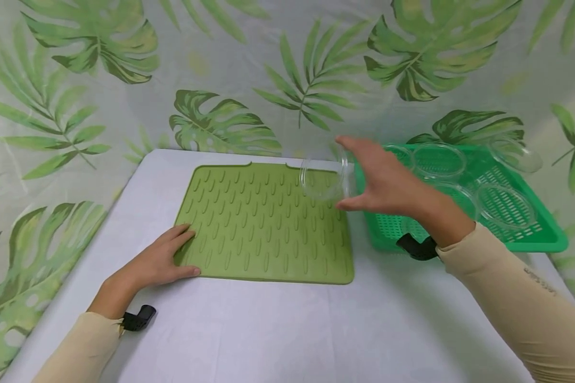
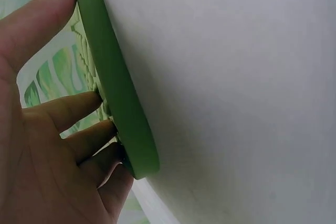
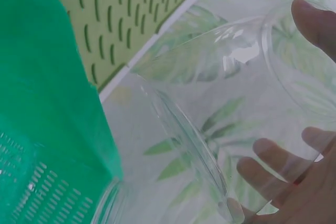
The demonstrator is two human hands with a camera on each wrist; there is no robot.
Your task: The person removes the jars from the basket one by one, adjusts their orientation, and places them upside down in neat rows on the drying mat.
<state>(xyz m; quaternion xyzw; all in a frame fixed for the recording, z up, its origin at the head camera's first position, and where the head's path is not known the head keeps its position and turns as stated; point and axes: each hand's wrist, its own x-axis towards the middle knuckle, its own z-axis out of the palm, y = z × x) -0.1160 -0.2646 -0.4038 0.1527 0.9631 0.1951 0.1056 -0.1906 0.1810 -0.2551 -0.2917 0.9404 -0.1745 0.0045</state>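
Beige sleeve (image 1: 512, 303) foremost, the right hand's grip (image 1: 385, 178) pinches a clear cylindrical cup (image 1: 322, 178), likely light, stiff and slippery and best held by its sides, near the surface's (image 1: 278, 330) far edge, while the left hand's spread grip (image 1: 155, 260) touches the green ridged mat (image 1: 268, 229).

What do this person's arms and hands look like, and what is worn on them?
The left hand and right hand show no gloves. The left sleeve and right sleeve are plain beige, reaching near the wrists; small dark lettering marks the right one. Each wrist carries a small, angular black device, left and right. No cables show.
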